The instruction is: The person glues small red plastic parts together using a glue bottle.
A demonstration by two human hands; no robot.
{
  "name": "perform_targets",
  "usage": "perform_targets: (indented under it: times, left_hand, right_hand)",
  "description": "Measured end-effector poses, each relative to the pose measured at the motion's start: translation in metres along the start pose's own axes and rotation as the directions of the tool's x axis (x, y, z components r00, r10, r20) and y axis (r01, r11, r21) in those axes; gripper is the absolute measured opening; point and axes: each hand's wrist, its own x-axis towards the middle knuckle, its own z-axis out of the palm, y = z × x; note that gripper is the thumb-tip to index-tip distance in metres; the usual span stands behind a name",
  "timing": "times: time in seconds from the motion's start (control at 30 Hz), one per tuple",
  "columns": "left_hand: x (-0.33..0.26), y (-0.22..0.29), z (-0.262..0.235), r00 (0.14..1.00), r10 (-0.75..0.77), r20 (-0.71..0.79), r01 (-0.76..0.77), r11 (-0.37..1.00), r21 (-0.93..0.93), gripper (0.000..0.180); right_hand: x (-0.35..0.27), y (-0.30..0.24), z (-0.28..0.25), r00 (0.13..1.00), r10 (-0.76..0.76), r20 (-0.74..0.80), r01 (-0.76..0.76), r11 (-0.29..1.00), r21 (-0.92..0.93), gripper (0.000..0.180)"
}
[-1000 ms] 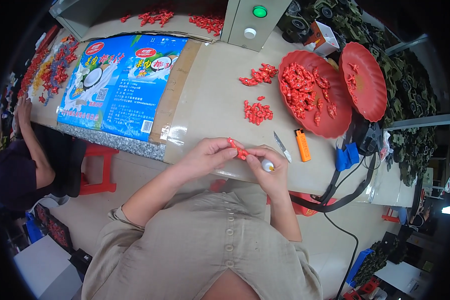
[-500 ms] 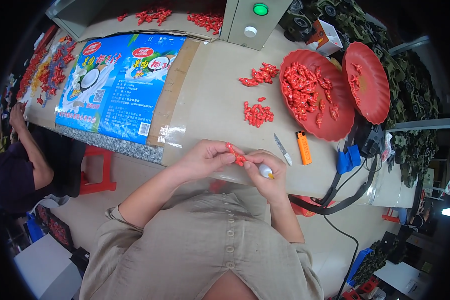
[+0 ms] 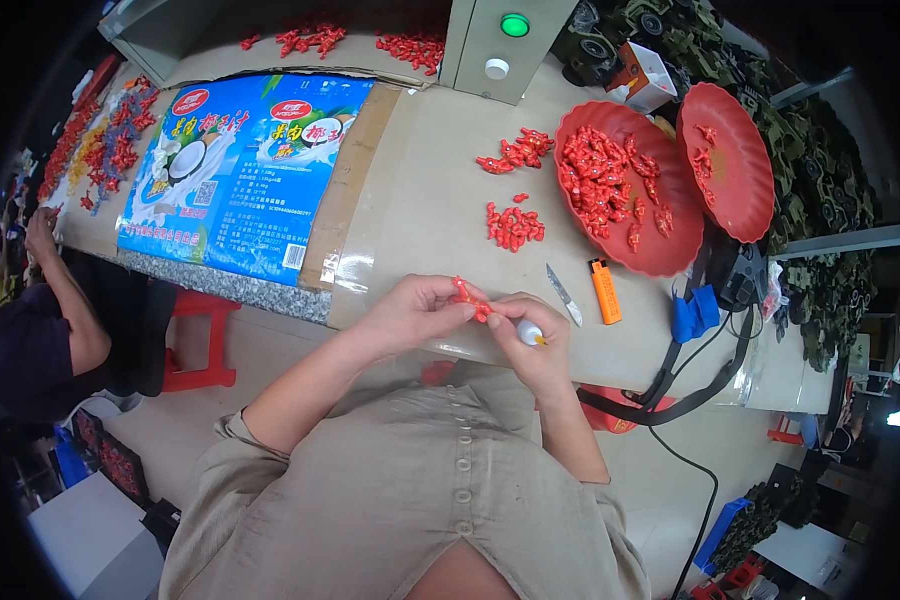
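Between my two hands, just above the table's near edge, is a small glossy red plastic figure point(image 3: 473, 301). My left hand point(image 3: 407, 312) pinches it by thumb and fingers from the left. From the right, the thumb and fingertips of my right hand point(image 3: 542, 360) close on its lower end. Tucked in the right hand is also a small white bottle point(image 3: 529, 331) with a yellowish tip. Beyond the hands lie a loose pile of small red pieces point(image 3: 515, 228) and, farther back, a cluster of red figures point(image 3: 518, 151). My fingers partly hide the held figure.
A knife blade point(image 3: 564, 295) and an orange lighter point(image 3: 605, 292) lie right of my hands. Behind them are a red scalloped plate point(image 3: 670, 255) of figures and a second red plate point(image 3: 745, 200). Blue printed cardboard point(image 3: 240, 180) covers the left; a co-worker's arm point(image 3: 70, 295) reaches in there.
The red figure has turned slightly between my fingertips. Both hands stay in nearly the same place, and the whole view has shifted a little.
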Motion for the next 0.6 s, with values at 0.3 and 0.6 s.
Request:
perform_targets:
  times: [0.3, 0.6]
  left_hand:
    - [0.003, -0.011, 0.002, 0.998, 0.027, -0.058, -0.026, 1.000, 0.016, 0.018]
    - [0.004, -0.012, 0.002, 0.998, 0.011, -0.062, -0.010, 1.000, 0.019, 0.018]
  right_hand:
    - [-0.001, -0.001, 0.000, 1.000, -0.006, 0.021, 0.007, 1.000, -0.009, 0.006]
    - [0.000, -0.003, -0.002, 0.999, -0.013, 0.047, 0.013, 1.000, -0.004, 0.006]
